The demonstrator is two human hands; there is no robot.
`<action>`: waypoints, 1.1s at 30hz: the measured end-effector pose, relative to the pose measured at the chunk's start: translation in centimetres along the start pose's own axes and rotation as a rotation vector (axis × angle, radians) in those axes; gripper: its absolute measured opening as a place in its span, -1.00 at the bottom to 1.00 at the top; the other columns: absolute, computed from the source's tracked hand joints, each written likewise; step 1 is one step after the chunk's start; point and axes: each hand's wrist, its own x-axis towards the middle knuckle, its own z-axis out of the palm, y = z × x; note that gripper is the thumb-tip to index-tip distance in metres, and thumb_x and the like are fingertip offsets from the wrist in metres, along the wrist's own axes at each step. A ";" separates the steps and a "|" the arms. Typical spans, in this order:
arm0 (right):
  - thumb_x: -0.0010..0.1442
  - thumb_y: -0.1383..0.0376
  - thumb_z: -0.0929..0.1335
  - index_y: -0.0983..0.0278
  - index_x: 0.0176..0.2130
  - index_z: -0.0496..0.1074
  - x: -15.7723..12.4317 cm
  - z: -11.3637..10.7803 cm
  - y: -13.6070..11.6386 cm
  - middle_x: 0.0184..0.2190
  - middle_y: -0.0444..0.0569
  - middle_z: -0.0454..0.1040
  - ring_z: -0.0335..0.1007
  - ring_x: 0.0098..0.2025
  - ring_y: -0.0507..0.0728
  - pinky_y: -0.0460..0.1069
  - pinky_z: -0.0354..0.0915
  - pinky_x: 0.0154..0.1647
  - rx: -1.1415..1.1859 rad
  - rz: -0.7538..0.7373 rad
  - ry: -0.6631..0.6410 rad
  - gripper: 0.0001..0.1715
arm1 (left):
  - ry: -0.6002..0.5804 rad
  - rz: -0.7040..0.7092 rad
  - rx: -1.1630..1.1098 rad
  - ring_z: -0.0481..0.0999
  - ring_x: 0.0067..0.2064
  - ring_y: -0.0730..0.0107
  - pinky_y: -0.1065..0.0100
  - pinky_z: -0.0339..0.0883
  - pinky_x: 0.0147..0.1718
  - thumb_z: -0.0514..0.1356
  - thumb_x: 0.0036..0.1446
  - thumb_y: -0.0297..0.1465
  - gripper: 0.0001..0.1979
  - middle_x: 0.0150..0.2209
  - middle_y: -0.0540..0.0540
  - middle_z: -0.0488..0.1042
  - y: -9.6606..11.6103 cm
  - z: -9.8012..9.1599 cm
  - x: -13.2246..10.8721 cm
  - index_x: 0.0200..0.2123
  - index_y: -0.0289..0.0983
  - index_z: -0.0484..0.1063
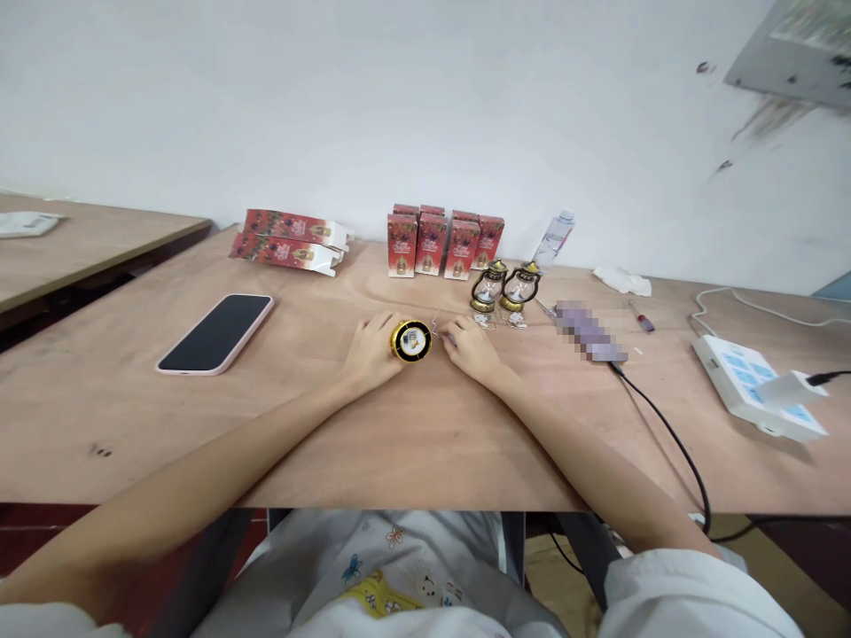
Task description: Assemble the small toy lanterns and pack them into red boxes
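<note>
A pale wall (332,106), marked at upper right by dark scuffs (724,166), is seen behind the wooden worktop (425,452). Another wooden table (99,237) is partly shown at left; red flooring (33,536) is glimpsed below.

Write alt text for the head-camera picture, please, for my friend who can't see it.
A person's left hand has a round gold-and-black object in its grip at a wooden table, the right hand close beside it. Beyond stand two small lanterns and red printed boxes; a phone lies to the left, a white power strip to the right.
</note>
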 end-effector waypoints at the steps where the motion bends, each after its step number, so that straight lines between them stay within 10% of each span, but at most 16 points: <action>1: 0.23 0.44 0.24 0.36 -0.16 0.49 0.0 0.0 0.0 -0.18 0.13 0.47 0.30 -0.06 0.22 0.08 0.26 -0.02 0.012 -0.001 0.004 -0.72 | 0.000 0.002 0.000 0.41 -0.02 0.20 0.25 0.14 -0.14 0.16 0.03 -0.46 -0.68 -0.08 -0.09 0.47 0.0 0.0 0.0 -0.09 -0.22 0.33; 19: 0.23 0.44 0.26 0.32 -0.24 0.50 0.1 0.7 0.6 -0.22 0.10 0.49 0.31 -0.10 0.20 0.09 0.25 -0.02 0.066 0.009 0.058 -0.77 | 0.030 0.037 0.001 0.43 -0.03 0.19 0.24 0.16 -0.13 0.16 -0.03 -0.42 -0.62 -0.08 -0.07 0.47 -0.5 0.6 0.1 -0.07 -0.17 0.35; 28: 0.32 0.29 0.23 0.23 -0.23 0.45 -1.5 -1.5 -3.2 -0.35 -0.02 0.47 0.40 -0.26 0.10 0.03 0.32 -0.19 0.442 -0.229 0.691 -0.80 | 0.037 0.046 -0.013 0.44 -0.06 0.19 0.24 0.15 -0.16 0.16 0.02 -0.36 -0.67 -0.10 -0.09 0.48 -0.4 0.5 0.0 -0.08 -0.18 0.37; 33: 0.29 0.28 0.28 0.21 -0.26 0.44 -2.2 -2.0 -5.1 -0.36 -0.03 0.45 0.39 -0.27 0.10 0.04 0.33 -0.20 0.430 -0.318 0.625 -0.85 | 0.036 0.087 -0.048 0.46 -0.09 0.23 0.25 0.14 -0.18 0.15 0.08 -0.29 -0.73 -0.12 -0.08 0.50 0.1 0.5 -0.2 -0.12 -0.20 0.37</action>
